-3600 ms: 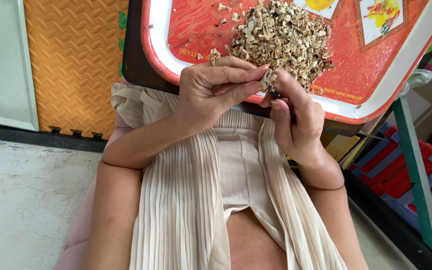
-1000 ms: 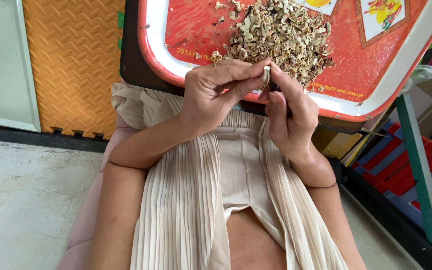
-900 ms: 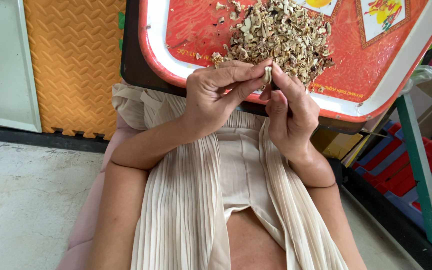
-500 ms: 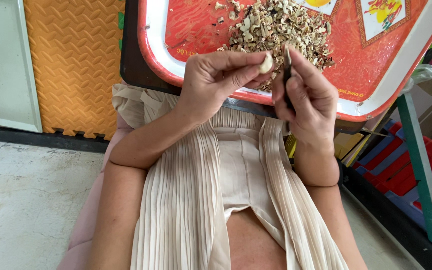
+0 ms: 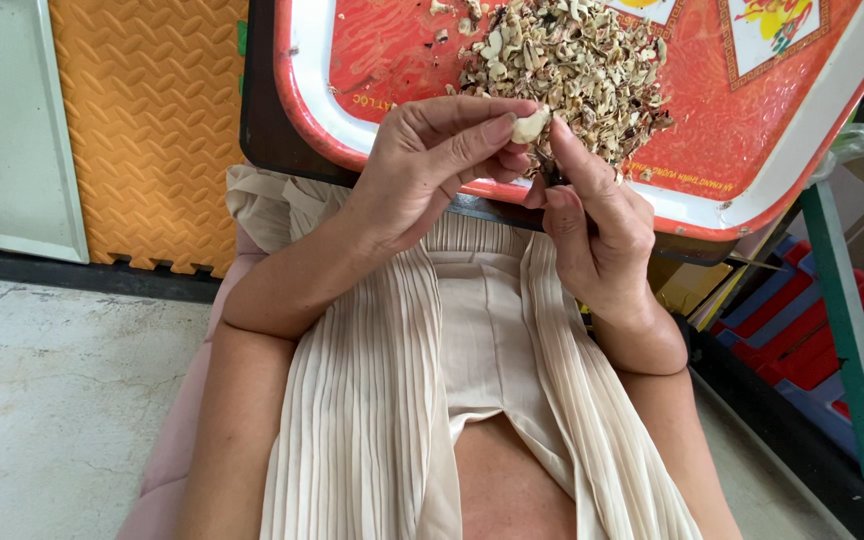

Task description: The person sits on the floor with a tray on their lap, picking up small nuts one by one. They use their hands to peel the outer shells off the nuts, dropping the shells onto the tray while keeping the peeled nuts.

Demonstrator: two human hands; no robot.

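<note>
The left hand (image 5: 432, 165) pinches a pale peeled clove (image 5: 529, 126) over the red tray (image 5: 742, 130) beside the husk pile (image 5: 567, 65), while the right hand (image 5: 597, 235) closes around a mostly hidden dark tool (image 5: 552, 175).

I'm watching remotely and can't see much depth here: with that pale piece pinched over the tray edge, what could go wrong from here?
1. The pale piece sits only between the left hand fingertips, so it may slip onto the lap.
2. The right hand seems to grip a small dark tool close to the left fingers; a slip could nick them.
3. The red tray looks tilted, so the heap of shells could slide off.
</note>
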